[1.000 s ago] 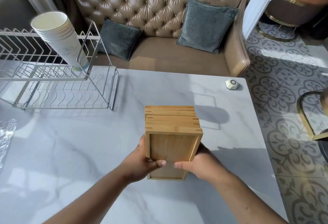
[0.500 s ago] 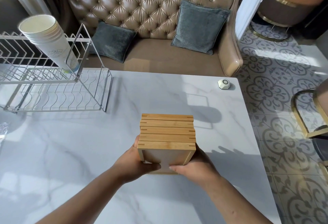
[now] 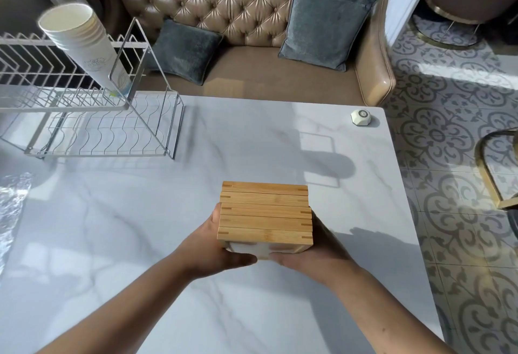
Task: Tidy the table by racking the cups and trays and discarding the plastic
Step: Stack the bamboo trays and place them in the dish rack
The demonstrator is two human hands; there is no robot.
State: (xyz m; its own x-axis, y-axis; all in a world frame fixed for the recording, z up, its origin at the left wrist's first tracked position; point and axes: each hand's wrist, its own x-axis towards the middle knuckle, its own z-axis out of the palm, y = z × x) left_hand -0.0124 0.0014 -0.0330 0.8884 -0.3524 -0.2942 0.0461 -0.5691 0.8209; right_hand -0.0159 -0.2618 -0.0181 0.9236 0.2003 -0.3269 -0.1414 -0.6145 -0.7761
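- The bamboo trays (image 3: 265, 213) were bunched as one pack, standing on edge over the near middle of the marble table (image 3: 140, 241). Their top rims faced up, and the pack ran away from the person.
- The left hand (image 3: 215, 247) clasped the pack's left side, with the thumb laid across the near face. The right hand (image 3: 314, 250) mirrored it on the right side, fingers wrapped round and out of sight behind the wood.
- Both hands were closed firmly on the pack. Whether its lower edge touched the table or hung just above it could not be told.
- The wire dish rack (image 3: 84, 135) lay well apart from the grip, ahead and to the left. Its lower shelf's wavy slots were unoccupied, and a stack of paper cups (image 3: 84, 42) leaned in its upper tier.
- The left hand was the nearer one to the rack, so the carry would likely sweep forward and leftward across the body.
- Both forearms reached in from below and converged on the pack, wrists roughly level.
- The trays' faces would probably need turning to line up with the slots.
- Crumpled plastic (image 3: 14, 199) sat at the table's left edge, not yet discarded.
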